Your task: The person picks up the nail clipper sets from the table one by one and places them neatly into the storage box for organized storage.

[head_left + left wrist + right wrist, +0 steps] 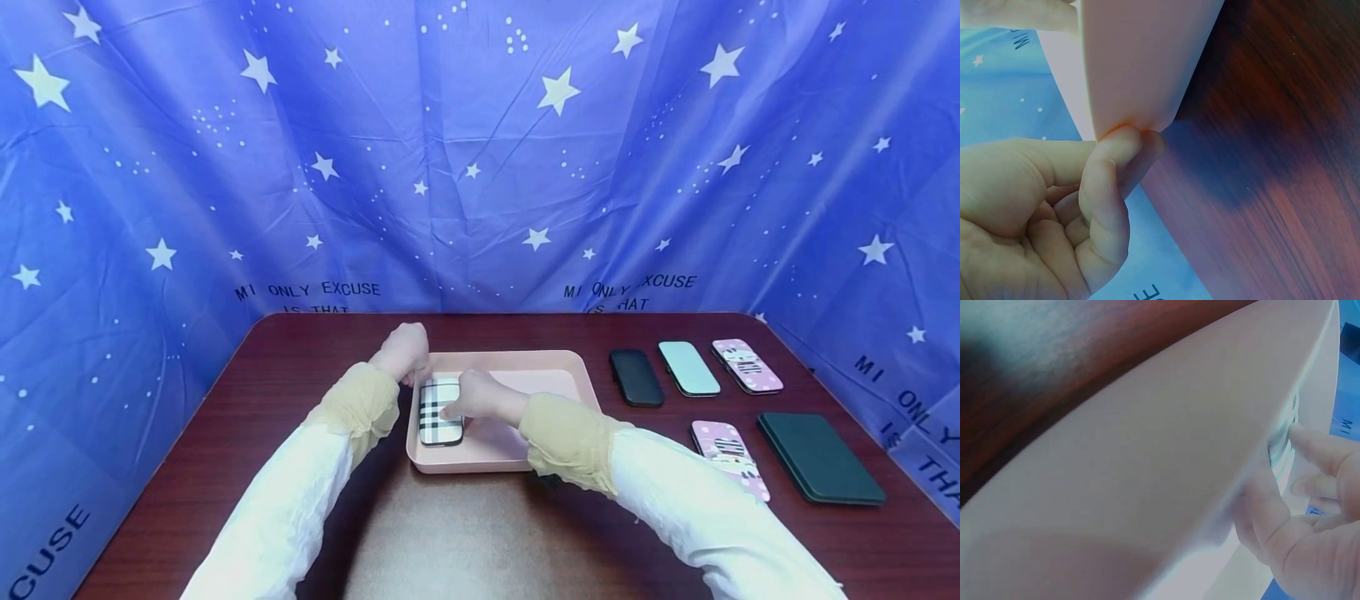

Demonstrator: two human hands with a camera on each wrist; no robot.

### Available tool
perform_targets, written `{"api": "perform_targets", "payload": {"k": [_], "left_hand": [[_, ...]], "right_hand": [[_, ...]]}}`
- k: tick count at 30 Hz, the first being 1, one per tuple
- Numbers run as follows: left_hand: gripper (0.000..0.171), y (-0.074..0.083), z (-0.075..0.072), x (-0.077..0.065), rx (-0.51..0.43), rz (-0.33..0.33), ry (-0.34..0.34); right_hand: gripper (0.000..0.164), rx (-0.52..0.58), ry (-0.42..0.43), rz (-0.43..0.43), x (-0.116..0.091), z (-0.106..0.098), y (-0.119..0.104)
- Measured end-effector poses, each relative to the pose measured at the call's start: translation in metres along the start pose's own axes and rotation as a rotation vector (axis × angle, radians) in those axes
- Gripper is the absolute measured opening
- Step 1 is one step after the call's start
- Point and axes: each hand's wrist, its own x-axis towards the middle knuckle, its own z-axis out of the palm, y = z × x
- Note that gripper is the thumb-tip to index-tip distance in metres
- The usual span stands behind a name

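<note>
A pink rectangular tray lies on the table with a flat black-and-white plaid case at its left end. My left hand is at the tray's far left corner; in the left wrist view, the thumb and forefinger of that hand pinch the tray's rim. Over the plaid case's right side, my right hand holds it, thumb on the top face. The right wrist view shows the right hand's fingers at the case's edge, partly hidden behind the tray wall.
Right of the tray lie a black case, a mint case and a pink patterned case. Closer in are another pink patterned case, partly behind my right sleeve, and a dark green flat case. A blue star-print curtain hangs behind the table.
</note>
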Motion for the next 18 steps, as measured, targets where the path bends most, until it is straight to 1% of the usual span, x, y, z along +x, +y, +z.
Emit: {"api": "perform_targets", "payload": {"k": [1, 2, 4, 6, 7, 11, 13, 15, 18], "left_hand": [[0.008, 0.0, 0.0, 0.0, 0.003, -0.001, 0.001], [0.009, 0.0, 0.0, 0.0, 0.005, -0.002, 0.001], [0.011, 0.001, -0.001, 0.0, 0.01, -0.005, 0.001], [0.012, 0.002, 0.0, 0.0, 0.015, -0.007, 0.003], [0.012, 0.002, 0.0, 0.0, 0.019, -0.008, 0.004], [0.01, 0.001, 0.0, 0.001, 0.031, -0.009, 0.0], [0.01, 0.001, 0.0, 0.001, 0.034, -0.012, -0.005], [0.01, 0.002, -0.001, -0.001, 0.031, -0.014, -0.008], [0.011, 0.003, -0.002, -0.002, 0.024, -0.015, -0.011]], "right_hand": [[0.03, 0.002, -0.009, -0.007, -0.002, -0.002, 0.0], [0.038, 0.003, -0.021, -0.013, -0.004, -0.004, -0.001], [0.057, -0.027, -0.041, -0.019, -0.009, -0.01, -0.002], [0.07, -0.088, -0.047, -0.017, -0.015, -0.018, -0.004], [0.073, -0.112, -0.046, -0.012, -0.018, -0.022, -0.005], [0.065, -0.168, -0.053, 0.0, -0.032, -0.04, -0.009], [0.061, -0.228, -0.039, -0.04, -0.039, -0.048, -0.01], [0.059, -0.289, -0.015, -0.098, -0.045, -0.057, -0.011], [0.058, -0.384, 0.071, -0.195, -0.054, -0.068, -0.01]]}}
